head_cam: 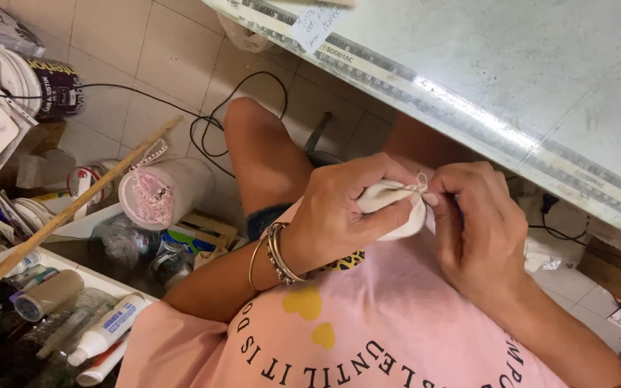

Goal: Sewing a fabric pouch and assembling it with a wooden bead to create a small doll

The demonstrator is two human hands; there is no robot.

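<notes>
My left hand (346,208) grips a small white fabric piece (389,205) in front of my chest, fingers curled around it. My right hand (479,223) pinches a thin pale thread (420,181) at the top edge of the fabric, thumb and fingers closed on it. Both hands touch the fabric and press close together. Bracelets (276,253) circle my left wrist. I wear a pink shirt (368,330) with yellow hearts, and my bare knee (256,144) rises behind the hands.
A glass-topped table (526,79) with a metal edge runs across the upper right. At the left a cluttered shelf holds tubes (106,334), a paint can (55,86), a wooden stick (73,208) and a plastic jar with pink beads (156,194). Black cables (210,122) lie on the tiled floor.
</notes>
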